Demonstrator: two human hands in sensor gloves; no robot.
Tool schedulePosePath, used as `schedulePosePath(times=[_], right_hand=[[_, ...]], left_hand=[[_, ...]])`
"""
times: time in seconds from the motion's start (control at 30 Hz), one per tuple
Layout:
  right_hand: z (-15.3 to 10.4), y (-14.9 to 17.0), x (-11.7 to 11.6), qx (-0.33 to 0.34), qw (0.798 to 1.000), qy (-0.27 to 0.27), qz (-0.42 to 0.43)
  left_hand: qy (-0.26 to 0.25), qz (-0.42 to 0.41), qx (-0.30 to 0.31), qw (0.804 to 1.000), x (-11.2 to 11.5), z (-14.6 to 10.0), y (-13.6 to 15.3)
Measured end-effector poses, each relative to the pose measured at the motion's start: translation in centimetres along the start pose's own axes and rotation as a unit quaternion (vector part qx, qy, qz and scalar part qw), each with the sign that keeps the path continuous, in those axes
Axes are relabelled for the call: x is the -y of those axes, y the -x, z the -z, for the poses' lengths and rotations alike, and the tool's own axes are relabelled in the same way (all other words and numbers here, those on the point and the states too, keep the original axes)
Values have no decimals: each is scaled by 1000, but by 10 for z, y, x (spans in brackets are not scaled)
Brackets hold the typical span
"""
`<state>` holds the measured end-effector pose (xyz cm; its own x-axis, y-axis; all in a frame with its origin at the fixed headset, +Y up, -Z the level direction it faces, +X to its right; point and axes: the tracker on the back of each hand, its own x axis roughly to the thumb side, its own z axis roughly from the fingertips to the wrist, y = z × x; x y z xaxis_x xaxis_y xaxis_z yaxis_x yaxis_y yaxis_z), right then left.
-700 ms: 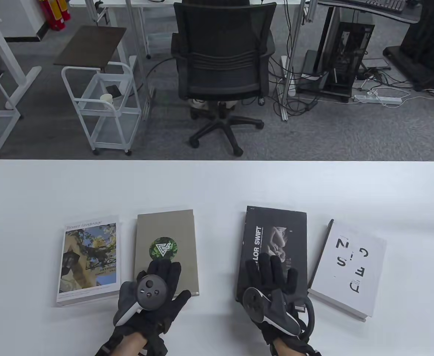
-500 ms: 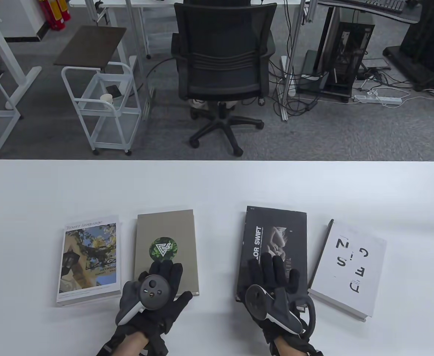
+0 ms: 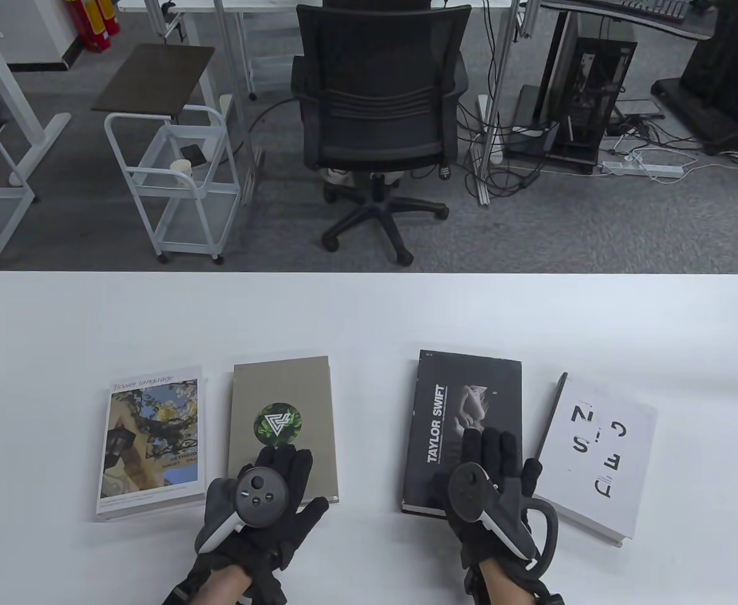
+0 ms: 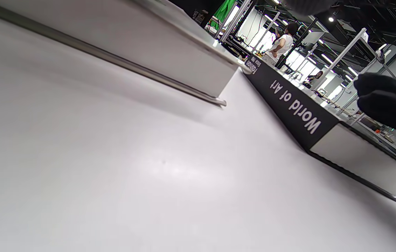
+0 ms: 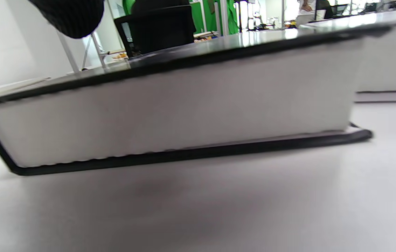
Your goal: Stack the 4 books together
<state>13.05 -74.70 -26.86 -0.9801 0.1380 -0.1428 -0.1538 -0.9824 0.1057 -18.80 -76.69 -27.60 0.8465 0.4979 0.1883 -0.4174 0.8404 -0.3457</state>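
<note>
Four books lie in a row on the white table [image 3: 369,315]: a flower-photo book [image 3: 151,435], a tan book with a green round logo [image 3: 280,397], a black "Taylor Swift" book [image 3: 469,394] and a white lettered book [image 3: 595,454], which lies skewed. My left hand [image 3: 277,466] rests flat, fingers stretched, on the tan book's near end. My right hand [image 3: 495,450] lies flat, fingers spread, on the black book's near right corner. The right wrist view shows the black book's page edge [image 5: 183,115] close up. The left wrist view shows its spine [image 4: 296,108] and the tan book's edge [image 4: 155,49].
An office chair [image 3: 378,107] and a white wire cart [image 3: 173,176] stand on the floor beyond the table's far edge. Bare tabletop lies behind the books and between the tan and black books.
My right hand has slid to the right across the black book, uncovering the full title. My left hand has hardly moved. The books have stayed in place.
</note>
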Motion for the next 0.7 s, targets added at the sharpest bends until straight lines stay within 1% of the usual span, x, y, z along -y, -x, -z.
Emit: schedulePosePath(times=[0.13, 0.47, 0.7], right_hand=[[4, 5, -4, -9, 1000, -22, 18], [7, -2, -14, 8, 999, -52, -1], [7, -3, -15, 14, 998, -54, 6]], left_hand=[[1, -5, -2, 1000, -1, -2, 1], [6, -20, -13, 1000, -2, -4, 6], [7, -21, -13, 1000, -2, -5, 6]])
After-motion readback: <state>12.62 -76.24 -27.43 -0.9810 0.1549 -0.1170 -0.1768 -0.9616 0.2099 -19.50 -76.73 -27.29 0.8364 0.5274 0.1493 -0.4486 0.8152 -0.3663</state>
